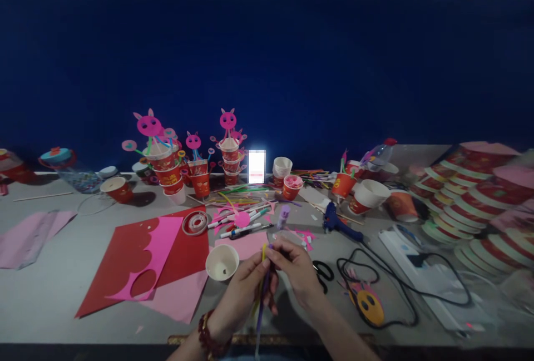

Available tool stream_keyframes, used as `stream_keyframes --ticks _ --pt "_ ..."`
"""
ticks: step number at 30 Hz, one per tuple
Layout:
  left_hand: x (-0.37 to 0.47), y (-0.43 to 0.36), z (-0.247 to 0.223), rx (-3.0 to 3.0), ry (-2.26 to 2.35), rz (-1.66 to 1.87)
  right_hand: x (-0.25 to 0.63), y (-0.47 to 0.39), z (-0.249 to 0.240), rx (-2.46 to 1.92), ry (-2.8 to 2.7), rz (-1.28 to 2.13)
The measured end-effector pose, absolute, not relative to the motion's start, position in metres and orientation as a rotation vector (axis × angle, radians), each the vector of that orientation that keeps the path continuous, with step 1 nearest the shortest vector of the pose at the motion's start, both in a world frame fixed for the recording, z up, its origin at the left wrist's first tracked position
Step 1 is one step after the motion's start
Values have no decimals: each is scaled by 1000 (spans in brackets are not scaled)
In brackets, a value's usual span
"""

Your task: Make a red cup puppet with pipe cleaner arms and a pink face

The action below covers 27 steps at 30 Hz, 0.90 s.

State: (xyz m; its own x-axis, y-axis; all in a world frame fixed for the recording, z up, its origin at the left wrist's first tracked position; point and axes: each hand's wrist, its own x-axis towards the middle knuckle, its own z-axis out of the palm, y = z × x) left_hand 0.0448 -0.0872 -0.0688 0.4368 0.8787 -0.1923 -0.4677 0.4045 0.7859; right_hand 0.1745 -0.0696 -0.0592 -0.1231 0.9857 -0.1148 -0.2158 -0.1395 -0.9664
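My left hand (246, 283), with a beaded bracelet at its wrist, pinches a yellow pipe cleaner (264, 250) and a purple pipe cleaner (261, 311) near the table's front edge. The fingertips of my right hand (297, 272) meet them from the other side, closed on the upper ends. Both strands hang down between my hands; parts of them are hidden by fingers. Just left of my hands stands a white-lined paper cup (222, 262). Black-handled scissors (323, 275) lie partly behind my right hand.
Red card (108, 272) and cut pink paper (167, 238) lie left, beside a tape roll (195, 222). Markers (240, 231) and a glue stick (283, 216) are ahead. Right are a blue glue gun (340, 223), its looping cord, a power strip (429, 283) and stacked cups (471, 199).
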Motion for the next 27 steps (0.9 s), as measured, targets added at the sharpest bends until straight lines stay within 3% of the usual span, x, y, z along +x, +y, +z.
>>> stream_keyframes --ticks 27 --pt "48 -89 -61 830 653 960 173 -69 -64 -1087 -1004 1489"
